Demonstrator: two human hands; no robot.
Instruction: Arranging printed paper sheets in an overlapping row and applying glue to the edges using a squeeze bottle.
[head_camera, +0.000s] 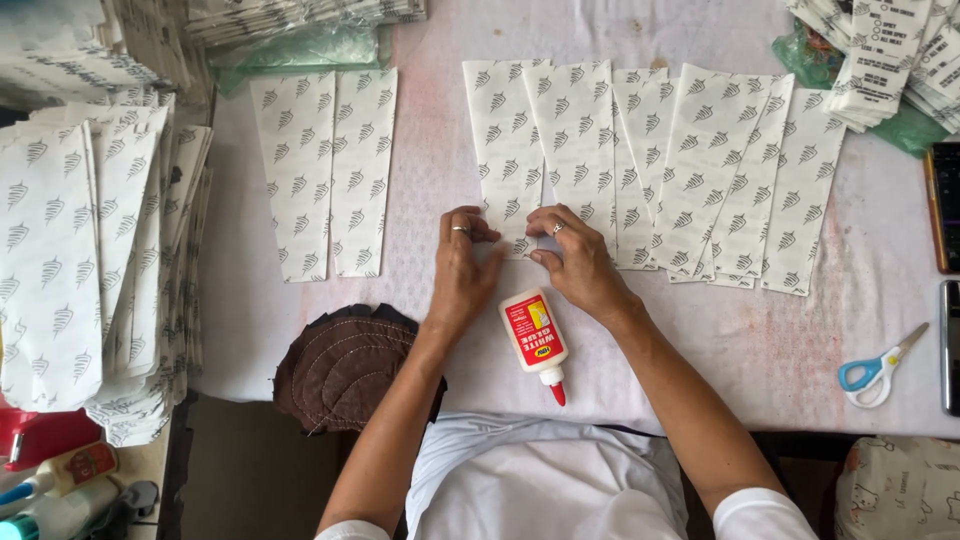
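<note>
Both my hands rest on the bottom end of a white paper bag with a grey leaf pattern (505, 150), the leftmost of a fanned row of several such bags (700, 170). My left hand (465, 270) presses the bag's lower left corner with bent fingers. The fingertips of my right hand (575, 260) pinch and press the lower edge beside it. A white glue bottle (534, 340) with a red label and red tip lies on the table between my wrists, tip toward me.
Two more patterned bags (325, 170) lie at left. A tall stack of bags (90, 260) is at far left. A brown stitched cloth (340, 365) sits at the table edge. Blue-handled scissors (880, 370) lie at right, near dark devices (945, 205).
</note>
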